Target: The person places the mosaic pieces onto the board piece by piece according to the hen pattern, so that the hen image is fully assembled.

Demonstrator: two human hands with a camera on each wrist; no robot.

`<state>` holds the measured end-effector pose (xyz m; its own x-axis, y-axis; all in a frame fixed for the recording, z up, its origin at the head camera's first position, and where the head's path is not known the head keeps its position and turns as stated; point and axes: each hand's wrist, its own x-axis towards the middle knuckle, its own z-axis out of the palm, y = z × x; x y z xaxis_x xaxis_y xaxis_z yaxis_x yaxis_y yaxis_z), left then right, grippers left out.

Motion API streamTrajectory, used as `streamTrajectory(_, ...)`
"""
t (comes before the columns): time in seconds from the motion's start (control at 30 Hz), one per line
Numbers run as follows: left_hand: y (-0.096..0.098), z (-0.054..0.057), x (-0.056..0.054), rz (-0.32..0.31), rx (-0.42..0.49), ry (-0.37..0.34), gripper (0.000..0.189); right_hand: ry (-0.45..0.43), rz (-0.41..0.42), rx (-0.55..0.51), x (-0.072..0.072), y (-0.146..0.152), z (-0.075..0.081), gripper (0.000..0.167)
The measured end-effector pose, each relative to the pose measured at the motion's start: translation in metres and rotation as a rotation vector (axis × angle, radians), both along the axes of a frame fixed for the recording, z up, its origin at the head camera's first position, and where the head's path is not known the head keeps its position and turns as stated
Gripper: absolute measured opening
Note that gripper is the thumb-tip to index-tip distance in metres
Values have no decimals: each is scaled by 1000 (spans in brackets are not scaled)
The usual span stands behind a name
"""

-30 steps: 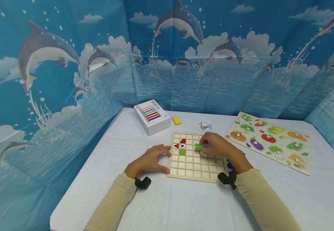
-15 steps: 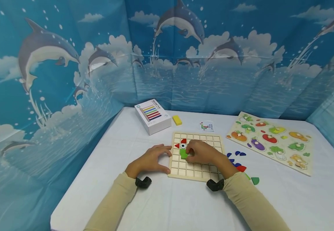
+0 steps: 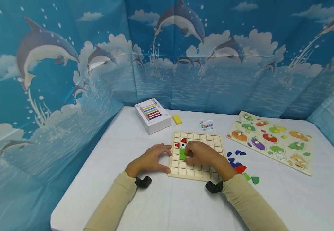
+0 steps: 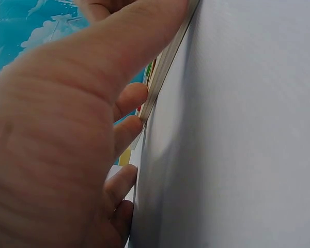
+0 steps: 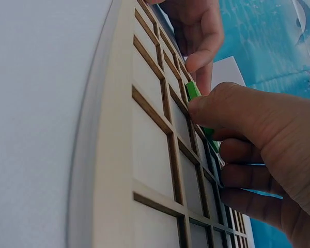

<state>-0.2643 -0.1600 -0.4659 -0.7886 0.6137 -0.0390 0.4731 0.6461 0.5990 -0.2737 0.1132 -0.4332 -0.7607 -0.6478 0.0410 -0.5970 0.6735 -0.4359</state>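
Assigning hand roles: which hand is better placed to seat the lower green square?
Likely right: the right hand pinches the lower green square at the grid board; the left hand only touches the board's edge.

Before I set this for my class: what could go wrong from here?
The flat green square piece pinched in the right hand might catch on the ridges of the pale wooden grid board and sit crooked. The left hand steadies only the board's left edge, so a hard push could shift it. The beige right sleeve might sweep aside the rounded red piece close by.
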Motion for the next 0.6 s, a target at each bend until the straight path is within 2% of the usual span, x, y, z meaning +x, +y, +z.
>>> streamTrajectory(0.6, 1, -1, -1, -11, -19, 35, 60, -24, 28, -26, 2, 1, 1, 19)
